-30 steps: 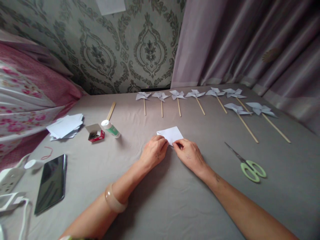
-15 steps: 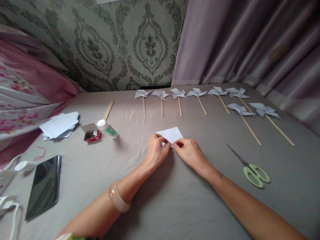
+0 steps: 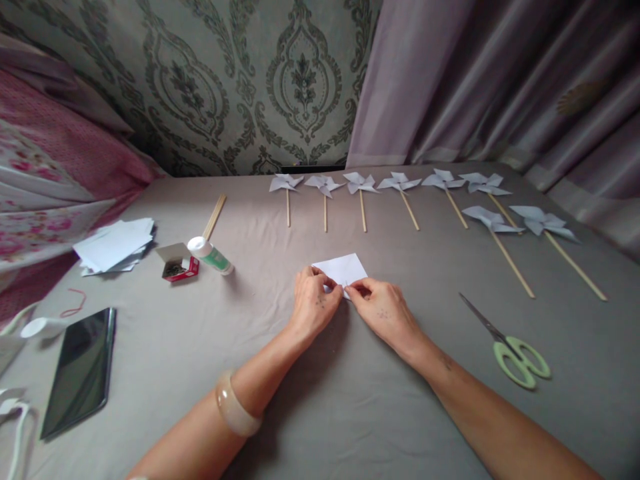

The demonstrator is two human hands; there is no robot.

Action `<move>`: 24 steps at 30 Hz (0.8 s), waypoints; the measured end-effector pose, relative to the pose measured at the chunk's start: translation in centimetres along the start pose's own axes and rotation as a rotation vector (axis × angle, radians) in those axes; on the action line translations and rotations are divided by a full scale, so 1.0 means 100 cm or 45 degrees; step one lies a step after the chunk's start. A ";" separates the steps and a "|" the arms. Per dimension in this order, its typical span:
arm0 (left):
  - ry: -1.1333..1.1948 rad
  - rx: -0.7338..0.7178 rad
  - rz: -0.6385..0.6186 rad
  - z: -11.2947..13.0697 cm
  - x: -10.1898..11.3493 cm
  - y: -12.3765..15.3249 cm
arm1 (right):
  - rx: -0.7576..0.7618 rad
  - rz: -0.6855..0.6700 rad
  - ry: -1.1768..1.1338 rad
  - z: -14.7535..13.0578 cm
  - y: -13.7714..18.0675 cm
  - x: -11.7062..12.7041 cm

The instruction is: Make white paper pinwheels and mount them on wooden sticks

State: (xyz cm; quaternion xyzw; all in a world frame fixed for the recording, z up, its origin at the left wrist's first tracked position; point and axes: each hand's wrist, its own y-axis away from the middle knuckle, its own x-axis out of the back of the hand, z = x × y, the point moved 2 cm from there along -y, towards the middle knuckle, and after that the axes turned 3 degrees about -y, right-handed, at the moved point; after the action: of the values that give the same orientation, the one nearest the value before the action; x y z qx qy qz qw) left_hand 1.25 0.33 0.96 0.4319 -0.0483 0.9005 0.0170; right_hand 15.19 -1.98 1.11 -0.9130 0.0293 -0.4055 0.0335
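- Centrally, just above the near corner of a small, flat piece of white paper [image 3: 347,268], the two hands meet with their fingertips just beside each other.
- The left hand [image 3: 315,299] pinches the paper's near edge between thumb and forefinger, its other fingers curled in and partly covering the sheet's left side.
- The right hand [image 3: 383,308] pinches the same near corner from the other side, thumb and forefinger drawn together, the remaining fingers folded under and mostly hidden.
- Both hands lie low with their backs turned up, small dark marks showing on the skin; the forearms slant inward from the lower corners.
- A thick, pale, glossy bangle [image 3: 234,408] rings the left forearm.
- The paper rests on a smooth grey cloth [image 3: 390,417], its far edge uncovered.
- To the right of the right hand lie scissors with light green handles [image 3: 506,341], blades closed and pointing away.
- Left of the left hand, a white-and-green glue stick [image 3: 211,256] stands tilted in view beside an open red cardboard box [image 3: 186,270].
- Farther out, eight white paper pinwheels on wooden sticks [image 3: 361,181] stretch across the back and right.
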 end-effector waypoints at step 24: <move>-0.017 -0.017 0.059 -0.007 -0.008 -0.001 | 0.497 0.117 0.239 0.000 0.004 0.000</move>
State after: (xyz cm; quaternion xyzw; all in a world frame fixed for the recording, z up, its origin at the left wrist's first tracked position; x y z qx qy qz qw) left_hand 1.24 0.49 -0.10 0.4366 -0.0643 0.8973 -0.0013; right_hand 15.12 -2.41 1.06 -0.8451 -0.0053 -0.4848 0.2251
